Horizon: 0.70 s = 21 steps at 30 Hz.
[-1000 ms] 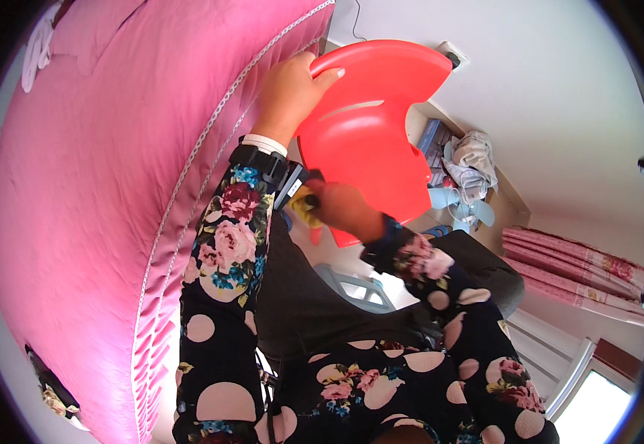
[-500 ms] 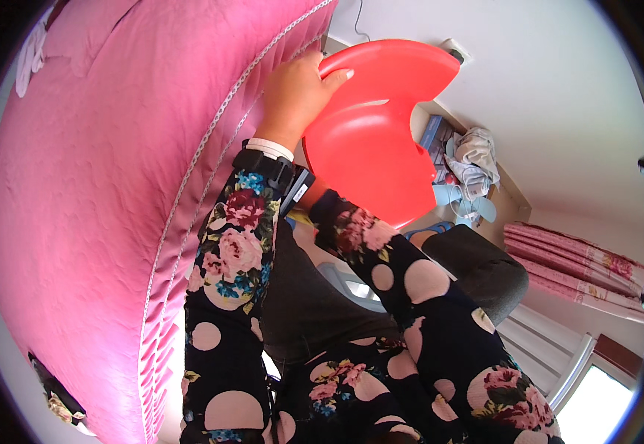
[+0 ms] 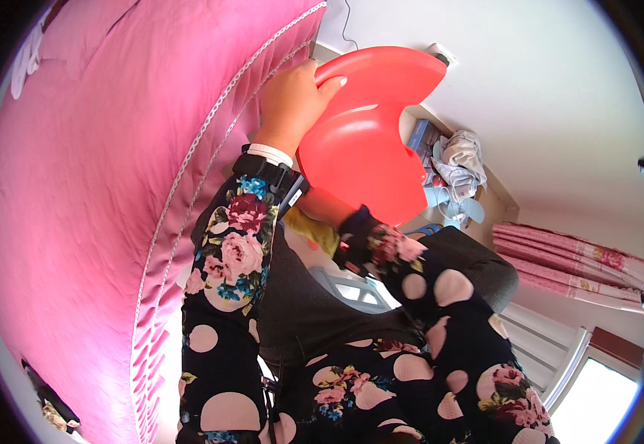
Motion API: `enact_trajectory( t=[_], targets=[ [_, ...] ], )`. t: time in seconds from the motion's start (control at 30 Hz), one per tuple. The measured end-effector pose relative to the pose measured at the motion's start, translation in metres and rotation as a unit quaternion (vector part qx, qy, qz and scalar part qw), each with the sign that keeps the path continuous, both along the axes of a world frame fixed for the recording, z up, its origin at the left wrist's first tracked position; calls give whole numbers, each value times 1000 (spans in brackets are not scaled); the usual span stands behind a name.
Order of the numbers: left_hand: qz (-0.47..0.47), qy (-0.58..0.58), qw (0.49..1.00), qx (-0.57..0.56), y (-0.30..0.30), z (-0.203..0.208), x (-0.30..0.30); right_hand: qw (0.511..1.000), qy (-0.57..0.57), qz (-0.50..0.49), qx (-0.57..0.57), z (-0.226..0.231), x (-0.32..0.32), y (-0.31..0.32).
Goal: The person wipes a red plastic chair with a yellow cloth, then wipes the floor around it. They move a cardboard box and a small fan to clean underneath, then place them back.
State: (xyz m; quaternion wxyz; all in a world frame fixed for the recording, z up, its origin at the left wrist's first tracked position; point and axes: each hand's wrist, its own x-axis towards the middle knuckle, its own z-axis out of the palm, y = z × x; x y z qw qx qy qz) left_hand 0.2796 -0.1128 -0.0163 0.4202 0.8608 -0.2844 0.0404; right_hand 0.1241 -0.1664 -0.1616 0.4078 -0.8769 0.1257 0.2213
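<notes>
A red plastic chair (image 3: 366,166), with a curved back and a slot, is tilted in front of me. My left hand (image 3: 292,103) grips the rim of its back, thumb on the inner face and fingers behind the edge. My right hand (image 3: 320,206) reaches under my left wrist to the chair's near left side. Only its wrist and back show; the fingers are hidden. Just below that wrist hangs a piece of yellow cloth (image 3: 318,235), and whether my fingers hold it is not visible. A black strap with a device (image 3: 263,169) circles my left wrist.
A bed with a pink cover (image 3: 115,185) fills the left side. Beyond the chair, a small light-blue fan (image 3: 464,211) and crumpled cloths (image 3: 464,159) lie by the white wall. Pink curtains (image 3: 559,259) and a white radiator (image 3: 537,340) are at right.
The chair and my left hand have shifted slightly left and down in the picture, as the whole view moved a little. My right forearm moved, and more yellow cloth shows under it.
</notes>
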Motion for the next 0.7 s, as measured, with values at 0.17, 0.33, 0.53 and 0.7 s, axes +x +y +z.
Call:
enact_trajectory(
  t=[0.17, 0.33, 0.53, 0.7],
  targets=[
    [0, -10, 1000, 11, 1, 1, 2, 997, 10, 17, 71, -74, 36, 18],
    [5, 15, 999, 40, 1, 7, -1, 998, 34, -51, 2, 10, -29, -8],
    [3, -10, 1000, 26, 1, 6, -3, 987, 142, 16, -78, 94, -90, -55],
    [8, 9, 999, 36, 1, 5, -3, 999, 29, -30, 32, 108, -102, -77]
  ],
)
